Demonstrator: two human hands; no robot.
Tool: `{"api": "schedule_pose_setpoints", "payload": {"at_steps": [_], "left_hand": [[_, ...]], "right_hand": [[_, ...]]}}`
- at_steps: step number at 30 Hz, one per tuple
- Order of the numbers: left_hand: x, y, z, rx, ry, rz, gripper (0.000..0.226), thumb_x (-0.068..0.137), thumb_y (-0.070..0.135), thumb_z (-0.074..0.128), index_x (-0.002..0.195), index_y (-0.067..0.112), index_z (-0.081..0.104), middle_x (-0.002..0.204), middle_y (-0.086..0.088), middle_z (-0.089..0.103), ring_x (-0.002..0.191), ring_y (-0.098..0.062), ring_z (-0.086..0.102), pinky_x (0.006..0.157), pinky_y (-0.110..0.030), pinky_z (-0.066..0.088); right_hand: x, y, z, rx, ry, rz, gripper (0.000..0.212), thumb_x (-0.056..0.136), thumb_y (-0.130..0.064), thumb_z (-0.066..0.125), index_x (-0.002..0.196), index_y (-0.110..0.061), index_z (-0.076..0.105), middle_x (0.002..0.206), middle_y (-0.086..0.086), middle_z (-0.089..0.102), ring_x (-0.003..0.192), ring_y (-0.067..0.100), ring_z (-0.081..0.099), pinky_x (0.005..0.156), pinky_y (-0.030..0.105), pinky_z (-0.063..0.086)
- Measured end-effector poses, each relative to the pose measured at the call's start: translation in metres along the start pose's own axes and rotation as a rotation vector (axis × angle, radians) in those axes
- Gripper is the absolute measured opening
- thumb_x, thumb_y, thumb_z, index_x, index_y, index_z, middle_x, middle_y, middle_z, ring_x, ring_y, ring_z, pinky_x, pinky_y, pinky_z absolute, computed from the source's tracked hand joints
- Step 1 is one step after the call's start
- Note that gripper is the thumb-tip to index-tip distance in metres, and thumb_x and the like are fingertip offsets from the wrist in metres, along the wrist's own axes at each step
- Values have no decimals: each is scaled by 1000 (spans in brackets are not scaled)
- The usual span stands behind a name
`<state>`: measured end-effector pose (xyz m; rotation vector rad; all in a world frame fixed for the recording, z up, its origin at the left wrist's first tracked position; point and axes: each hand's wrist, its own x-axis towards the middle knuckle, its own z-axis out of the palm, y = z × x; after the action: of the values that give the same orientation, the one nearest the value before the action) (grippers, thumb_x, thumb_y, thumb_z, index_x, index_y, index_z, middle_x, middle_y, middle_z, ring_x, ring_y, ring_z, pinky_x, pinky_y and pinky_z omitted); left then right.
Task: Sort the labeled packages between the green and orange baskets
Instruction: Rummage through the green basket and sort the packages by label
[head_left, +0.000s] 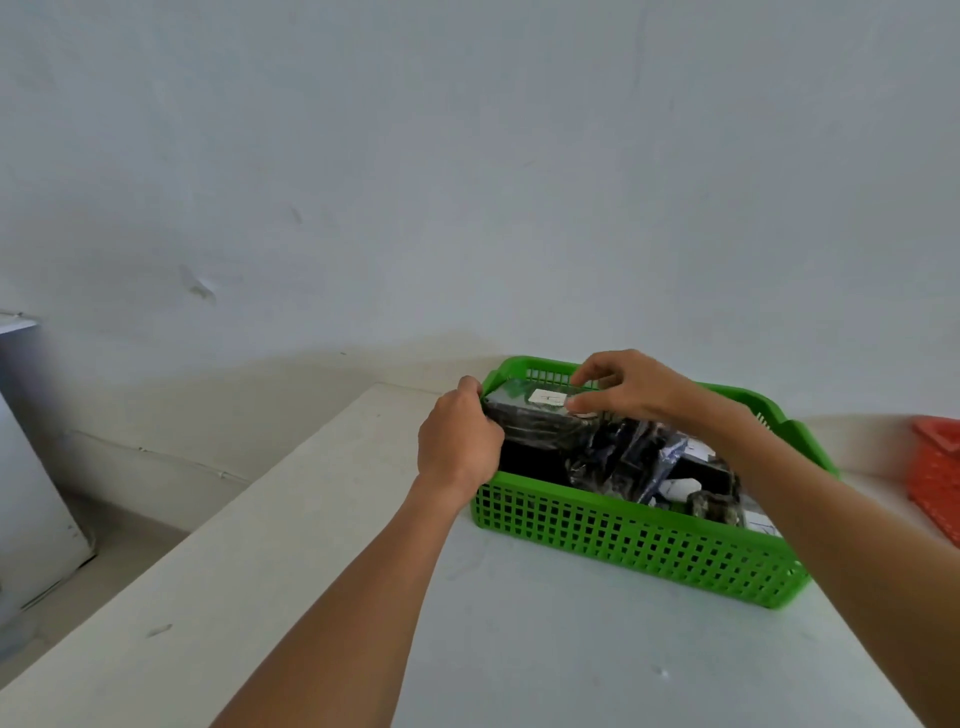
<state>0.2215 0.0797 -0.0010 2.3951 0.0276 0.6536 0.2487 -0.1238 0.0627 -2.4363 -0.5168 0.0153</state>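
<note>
A green plastic basket (623, 540) stands on the white table and holds several dark wrapped packages with white labels. A black package (540, 421) with a white label lies raised at the basket's left end. My left hand (457, 441) grips its left end at the basket rim. My right hand (634, 387) pinches its far right edge, fingers over the label. More packages (649, 467) lie lower in the basket, partly hidden by my right forearm. The orange basket (937, 473) shows only as a corner at the right edge.
The white table (311, 571) runs from the wall toward me, with its left edge dropping to the floor. A grey-white cabinet (31, 467) stands at the far left. A plain wall rises behind the baskets.
</note>
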Motion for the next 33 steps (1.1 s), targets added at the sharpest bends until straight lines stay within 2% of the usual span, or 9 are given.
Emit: {"api": "schedule_pose_setpoints", "payload": {"at_steps": [6, 11, 13, 15, 17, 22, 26, 29, 33], "left_hand": [[-1, 1, 0, -14, -12, -11, 32, 83, -1, 45, 111, 11, 54, 97, -6, 63, 73, -22, 56, 58, -32, 43], [1, -1, 1, 16, 16, -1, 29, 90, 3, 37, 111, 9, 55, 96, -8, 65, 77, -26, 57, 63, -34, 45], [2, -2, 2, 20, 30, 18, 26, 100, 24, 32, 101, 13, 55, 85, -4, 65, 69, -21, 55, 57, -31, 39], [1, -2, 3, 39, 22, 31, 37, 98, 50, 31, 94, 18, 49, 72, 3, 58, 62, -13, 53, 49, -28, 32], [2, -3, 3, 64, -5, 25, 34, 94, 54, 40, 98, 21, 44, 68, 8, 52, 60, -11, 52, 47, -27, 30], [4, -6, 6, 73, 5, 18, 31, 95, 39, 50, 113, 15, 48, 68, 6, 52, 58, -14, 53, 46, -27, 31], [3, -6, 7, 58, 4, 28, 29, 95, 35, 51, 114, 14, 48, 72, 3, 57, 59, -15, 56, 48, -28, 35], [4, -6, 7, 62, 3, 22, 29, 95, 35, 51, 116, 15, 48, 73, 1, 58, 60, -16, 56, 51, -29, 36], [4, -6, 7, 80, -4, 14, 30, 94, 36, 52, 114, 15, 48, 69, 5, 54, 57, -13, 53, 48, -29, 34]], "right_hand": [[-4, 14, 16, -293, -240, 134, 55, 65, -62, 69, 105, -25, 60, 104, -6, 58, 94, 15, 55, 95, 38, 44], [0, 9, 35, -694, 43, 152, 58, 75, -74, 44, 104, -26, 59, 108, -2, 64, 97, 21, 60, 89, 38, 46], [-1, 7, 32, -739, 103, 135, 57, 81, -73, 37, 101, -25, 59, 106, 0, 65, 95, 21, 60, 89, 39, 43], [-8, 6, 17, -457, -80, 144, 67, 74, -78, 32, 102, -23, 60, 102, 1, 66, 89, 19, 60, 95, 43, 45], [-19, 4, -3, -214, -319, 150, 84, 59, -85, 31, 109, -25, 61, 111, 0, 64, 102, 19, 58, 104, 49, 37], [-45, 18, -38, -371, -589, 153, 98, 52, -76, 66, 136, -36, 37, 135, -11, 47, 118, 11, 46, 108, 41, 31], [-55, 28, -20, -930, -372, -58, 93, 67, -61, 68, 143, -39, 19, 146, -6, 37, 130, 20, 38, 107, 42, 30], [-52, 31, -16, -898, -322, -141, 85, 67, -62, 67, 139, -36, 29, 140, -7, 45, 125, 17, 42, 104, 39, 30], [-54, 31, -27, -797, -258, -199, 72, 60, -65, 70, 119, -31, 46, 116, -10, 56, 98, 10, 47, 84, 26, 37]]}}
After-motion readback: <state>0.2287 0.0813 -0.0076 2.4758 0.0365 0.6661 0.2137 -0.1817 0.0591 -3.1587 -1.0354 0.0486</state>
